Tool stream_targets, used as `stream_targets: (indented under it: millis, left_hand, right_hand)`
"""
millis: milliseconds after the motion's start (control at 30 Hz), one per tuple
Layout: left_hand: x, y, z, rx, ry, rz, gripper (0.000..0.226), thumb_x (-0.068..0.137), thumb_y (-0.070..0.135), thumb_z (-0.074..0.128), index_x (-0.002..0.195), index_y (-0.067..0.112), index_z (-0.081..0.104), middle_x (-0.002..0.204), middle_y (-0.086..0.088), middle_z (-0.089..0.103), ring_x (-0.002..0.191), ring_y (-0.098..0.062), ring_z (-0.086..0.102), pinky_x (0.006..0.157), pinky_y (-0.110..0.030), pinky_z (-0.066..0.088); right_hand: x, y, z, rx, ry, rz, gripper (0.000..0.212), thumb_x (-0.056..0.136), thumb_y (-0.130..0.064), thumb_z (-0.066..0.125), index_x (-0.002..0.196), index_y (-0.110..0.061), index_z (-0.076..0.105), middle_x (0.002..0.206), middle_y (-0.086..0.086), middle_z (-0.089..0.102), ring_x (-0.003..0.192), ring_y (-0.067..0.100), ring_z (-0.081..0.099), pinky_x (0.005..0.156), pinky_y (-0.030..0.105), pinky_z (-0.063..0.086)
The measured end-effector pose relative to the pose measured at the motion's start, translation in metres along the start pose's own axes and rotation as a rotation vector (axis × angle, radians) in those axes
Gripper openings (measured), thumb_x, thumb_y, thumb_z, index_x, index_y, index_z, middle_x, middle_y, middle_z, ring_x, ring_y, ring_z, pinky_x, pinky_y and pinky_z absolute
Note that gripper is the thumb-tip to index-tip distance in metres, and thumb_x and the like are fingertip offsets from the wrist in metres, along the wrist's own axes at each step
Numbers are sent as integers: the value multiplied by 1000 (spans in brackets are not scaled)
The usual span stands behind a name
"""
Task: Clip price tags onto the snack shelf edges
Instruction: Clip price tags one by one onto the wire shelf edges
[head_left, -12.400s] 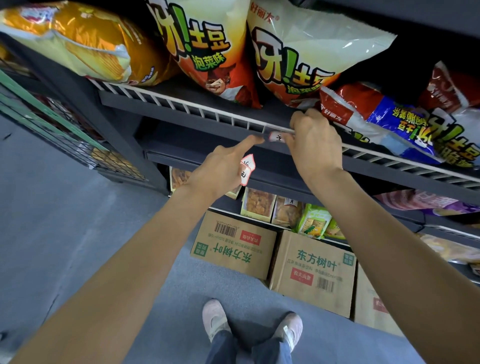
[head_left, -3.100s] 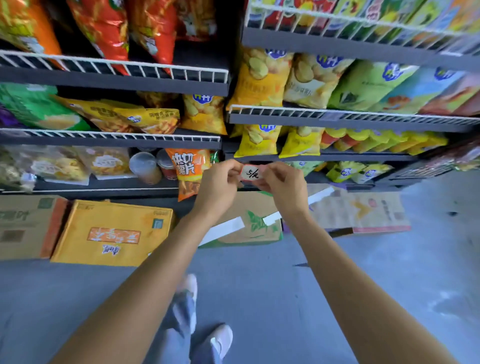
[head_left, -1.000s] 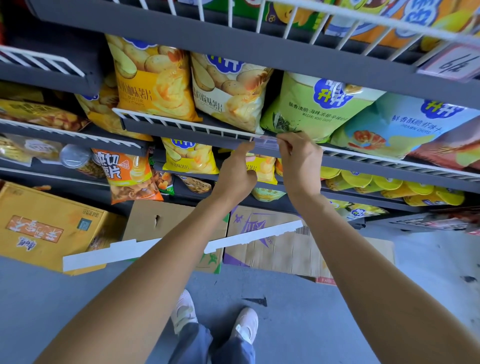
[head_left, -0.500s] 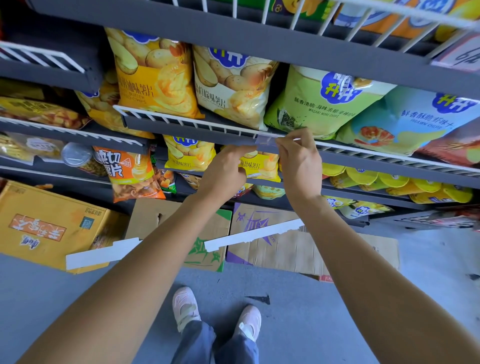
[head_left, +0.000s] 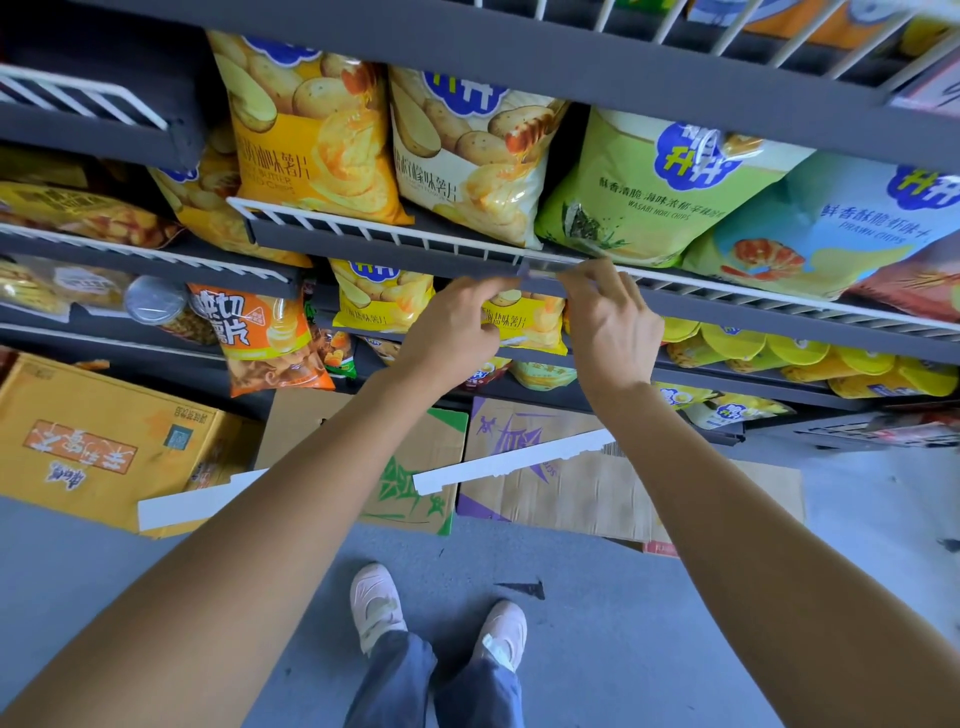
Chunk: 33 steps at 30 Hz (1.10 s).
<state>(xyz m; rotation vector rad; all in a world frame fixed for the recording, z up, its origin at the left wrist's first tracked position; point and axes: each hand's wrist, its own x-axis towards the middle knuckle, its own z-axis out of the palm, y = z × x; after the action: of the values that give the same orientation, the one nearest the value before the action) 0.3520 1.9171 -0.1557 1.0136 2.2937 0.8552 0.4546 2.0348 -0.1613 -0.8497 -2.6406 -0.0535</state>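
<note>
A clear price tag (head_left: 540, 271) lies edge-on along the white wire rail (head_left: 395, 234) of the grey snack shelf (head_left: 753, 312), in front of the potato chip bags. My right hand (head_left: 610, 322) pinches the tag's right end between thumb and curled fingers. From below, my left hand (head_left: 457, 325) reaches up, and its thumb and forefinger meet at the tag's left end, by a small dark clip. The tag's printed face is hidden from this angle.
Yellow chip bags (head_left: 311, 124), a green bag (head_left: 654, 192) and a blue bag (head_left: 831, 228) fill the shelf behind the rail. Another price tag (head_left: 930, 85) hangs on the shelf above at the right. Cardboard boxes (head_left: 93, 441) and a white strip (head_left: 509, 462) lie on the floor below.
The view has moved a little closer to the shelf. My left hand has risen from below the rail to the tag's left end. My right hand stays on the tag.
</note>
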Motion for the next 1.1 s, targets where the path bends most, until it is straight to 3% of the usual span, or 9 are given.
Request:
stream_targets:
  millis: [200,367,667,1100]
  left_hand:
    - [0,-1,0,-2,-11,-5,58,84,2,50,135,30,45,121,-5,54,101,-20,58,83,-34,52]
    - [-1,2,0,-22,-10,-21,59,85,3,50,137,30,43,121,-5,53,101,-20,56,83,-37,52]
    - [0,7,1,-47,2,-24,60,85,3,50,139,28,41,122,-5,53,107,-19,54,84,-31,50]
    - [0,9,1,-57,-7,-51,61,85,4,50,139,31,39,119,-1,55,105,-18,54,87,-35,50]
  right_hand:
    - [-13,-2,2,-69,-50,-31,41,71,-7,75,110,-11,64,104,7,62,79,25,57,38,18,22]
    - [-21,-4,3,-56,-57,-26,54,72,-9,74,124,-14,59,112,7,62,80,27,58,37,19,26]
    - [-19,-7,3,35,-128,12,48,80,-11,69,125,-13,54,122,8,55,91,28,55,38,23,30]
    - [-11,-6,-5,152,-160,11,38,84,-17,66,121,-12,55,121,8,53,96,28,54,43,25,31]
